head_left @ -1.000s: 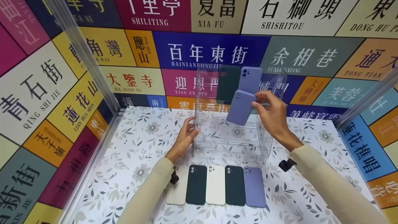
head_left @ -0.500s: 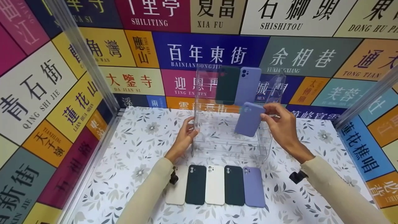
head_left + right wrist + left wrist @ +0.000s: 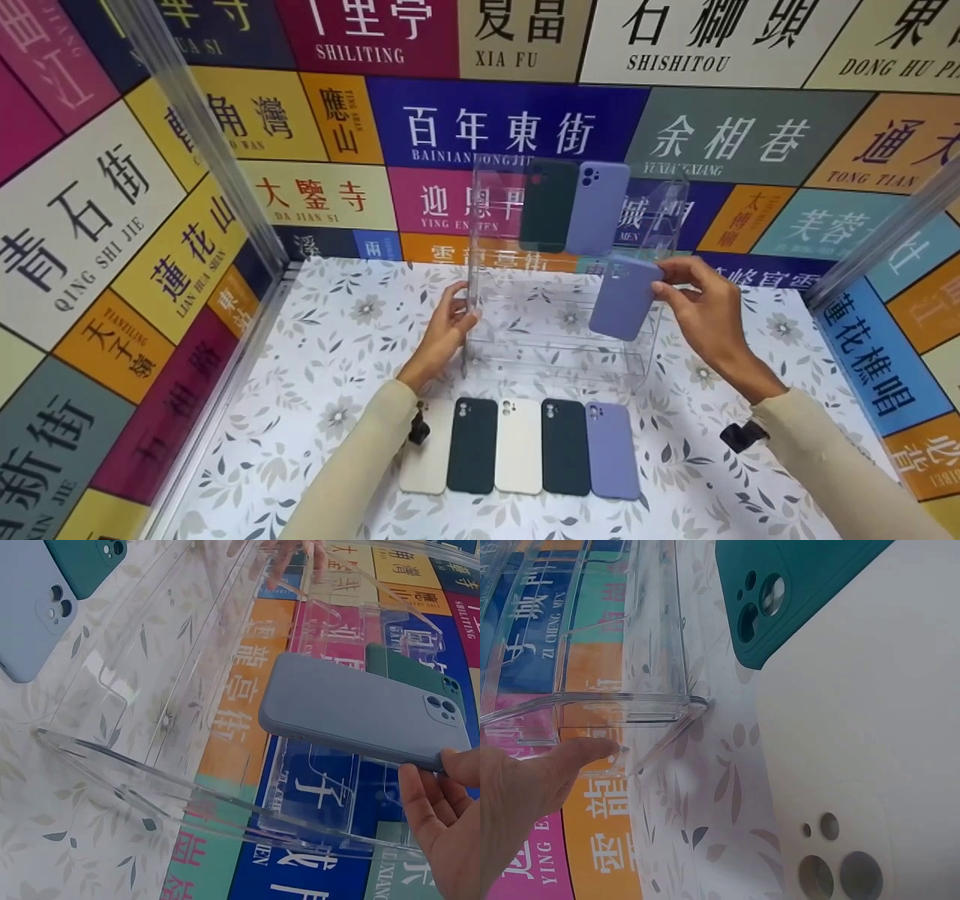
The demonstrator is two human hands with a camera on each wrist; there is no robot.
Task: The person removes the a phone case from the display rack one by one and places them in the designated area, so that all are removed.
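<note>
My right hand (image 3: 705,307) pinches a purple phone case (image 3: 626,298) by its upper right edge, between thumb and fingers. It hangs tilted over the right side of a clear tiered display stand (image 3: 551,349); whether it touches a tier cannot be told. With curled fingers, my left hand (image 3: 446,330) holds the stand's left side edge. On the stand's top tier a dark green phone case (image 3: 547,206) and a second purple phone case (image 3: 600,206) stand side by side. The right wrist view shows the pinched case close up, camera holes near my fingers.
In front of the stand a row of phone cases lies flat: a cream case (image 3: 426,457) partly behind my left sleeve, a dark green case (image 3: 472,446), a white case (image 3: 519,446), another dark green case (image 3: 566,448) and a purple case (image 3: 613,450). Printed panels (image 3: 510,124) rise behind.
My right hand has moved right and down with the purple phone case, from in front of the top tier to the stand's lower right. My left hand has stayed on the stand's side.
</note>
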